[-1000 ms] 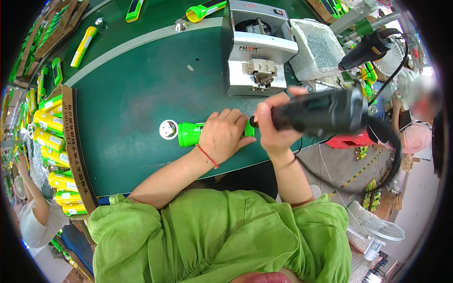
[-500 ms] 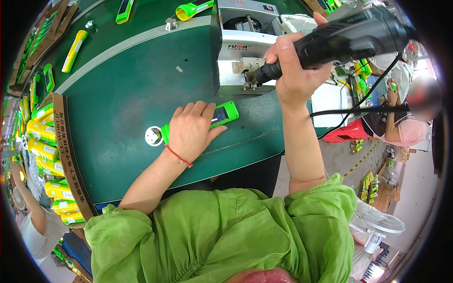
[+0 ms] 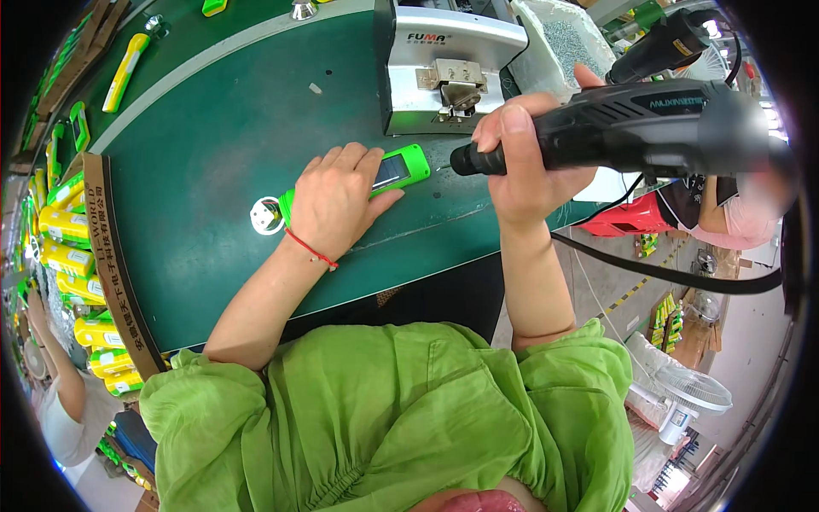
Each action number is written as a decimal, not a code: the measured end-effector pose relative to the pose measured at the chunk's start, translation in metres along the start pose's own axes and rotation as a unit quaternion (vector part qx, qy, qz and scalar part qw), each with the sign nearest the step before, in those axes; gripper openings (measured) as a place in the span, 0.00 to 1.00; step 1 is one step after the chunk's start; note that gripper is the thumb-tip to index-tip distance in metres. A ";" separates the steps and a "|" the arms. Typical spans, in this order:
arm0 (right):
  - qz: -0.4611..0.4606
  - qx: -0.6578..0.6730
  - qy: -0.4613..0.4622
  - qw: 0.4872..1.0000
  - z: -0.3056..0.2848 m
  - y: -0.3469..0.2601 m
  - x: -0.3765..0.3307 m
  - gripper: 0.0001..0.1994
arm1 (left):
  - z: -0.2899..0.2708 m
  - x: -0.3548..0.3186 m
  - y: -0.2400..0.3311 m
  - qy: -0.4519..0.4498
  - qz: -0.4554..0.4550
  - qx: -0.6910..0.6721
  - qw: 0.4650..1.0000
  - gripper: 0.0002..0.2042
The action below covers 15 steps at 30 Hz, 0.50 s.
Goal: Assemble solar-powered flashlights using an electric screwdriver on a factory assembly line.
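Observation:
My left hand (image 3: 335, 200) lies over a green flashlight housing (image 3: 415, 164) on the table, fingers wrapped across it and pressing it down. A dark panel shows on the housing's upper face. At its left end sits a round white disc (image 3: 265, 216) with small wires. My right hand (image 3: 537, 158) is closed around a black electric screwdriver (image 3: 631, 128), held nearly level above the table. Its thin bit points left, a short way from the housing's right end. Behind the bit stands a silver screw feeder (image 3: 456, 64) with a metal outlet block on its front.
A cardboard box (image 3: 119, 264) of yellow and green flashlights stands at the left edge. Beyond the feeder is a white tub (image 3: 563, 43) of small metal pieces. A second black screwdriver (image 3: 661, 44) hangs at the upper right. A black cable (image 3: 674, 271) loops at right. Co-workers sit on both sides.
My right hand has drawn the screwdriver away from the feeder's outlet, down and toward the flashlight housing. My left hand keeps its hold on the housing. The whole view has shifted slightly.

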State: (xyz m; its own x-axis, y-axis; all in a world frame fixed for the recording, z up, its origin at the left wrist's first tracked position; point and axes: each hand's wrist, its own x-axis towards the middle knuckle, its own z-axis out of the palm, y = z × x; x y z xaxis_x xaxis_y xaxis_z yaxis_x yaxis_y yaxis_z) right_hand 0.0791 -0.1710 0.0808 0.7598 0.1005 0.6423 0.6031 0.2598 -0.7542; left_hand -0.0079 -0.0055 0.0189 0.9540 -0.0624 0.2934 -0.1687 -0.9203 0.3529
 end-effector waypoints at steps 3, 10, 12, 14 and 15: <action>0.005 0.007 0.001 1.000 0.002 0.002 -0.007 0.31 | 0.002 -0.002 0.000 0.002 0.002 -0.001 1.000 0.21; -0.020 -0.036 -0.038 0.998 0.003 0.024 -0.022 0.30 | 0.001 -0.003 0.000 -0.008 -0.007 -0.010 1.000 0.22; -0.026 -0.074 -0.054 0.995 0.001 0.031 -0.024 0.29 | 0.000 0.002 0.001 -0.012 -0.005 -0.014 1.000 0.22; -0.051 -0.104 -0.071 0.991 0.000 0.028 -0.024 0.28 | -0.001 0.007 0.004 -0.012 -0.001 -0.018 1.000 0.21; -0.064 -0.126 -0.073 0.987 -0.004 0.028 -0.025 0.28 | -0.001 0.009 0.006 -0.009 0.004 -0.019 1.000 0.21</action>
State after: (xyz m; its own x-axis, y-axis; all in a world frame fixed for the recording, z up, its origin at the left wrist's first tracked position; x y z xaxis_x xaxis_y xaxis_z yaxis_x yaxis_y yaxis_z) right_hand 0.0781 -0.1696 0.0431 0.6415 0.2243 0.7336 0.7472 0.0341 -0.6637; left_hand -0.0009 -0.0106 0.0247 0.9570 -0.0772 0.2798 -0.1854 -0.9042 0.3847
